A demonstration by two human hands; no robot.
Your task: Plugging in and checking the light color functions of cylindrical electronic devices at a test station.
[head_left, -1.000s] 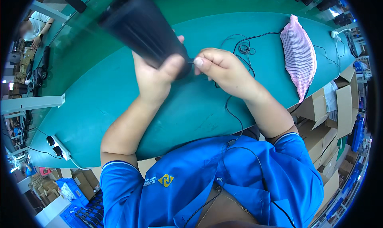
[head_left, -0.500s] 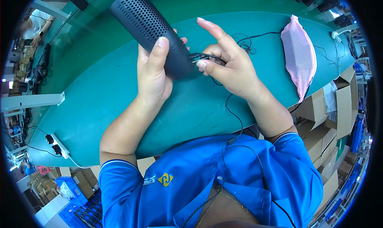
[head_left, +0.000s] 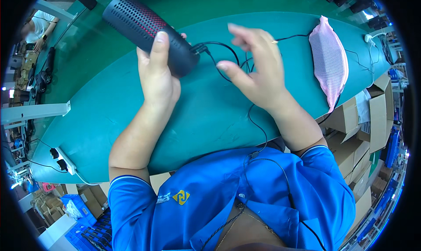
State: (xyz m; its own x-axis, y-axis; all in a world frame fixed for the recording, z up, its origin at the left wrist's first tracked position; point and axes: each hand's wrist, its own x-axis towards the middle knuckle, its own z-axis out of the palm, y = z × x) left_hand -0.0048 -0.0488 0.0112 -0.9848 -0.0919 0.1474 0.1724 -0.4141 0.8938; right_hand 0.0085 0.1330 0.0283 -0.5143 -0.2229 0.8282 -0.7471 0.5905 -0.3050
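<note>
Seen nearly straight down from close above the near side of the green table (head_left: 210,119), a head-worn fisheye camera's wide view spans its surface and the wearer's blue shirt (head_left: 206,178) at its edge.

A green table (head_left: 206,128) bears a pink pouch (head_left: 328,62) and power strip (head_left: 68,159).

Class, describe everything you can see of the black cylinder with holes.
The black cylinder looks like matte plastic or metal: rows of small holes cover its far part, with a plainer section at the near end. Red shows through some holes. It slants over the green table, perforated end toward upper left, held in the left grip, thumb across it. Black cable plugs meet it near its plainer end.
</note>
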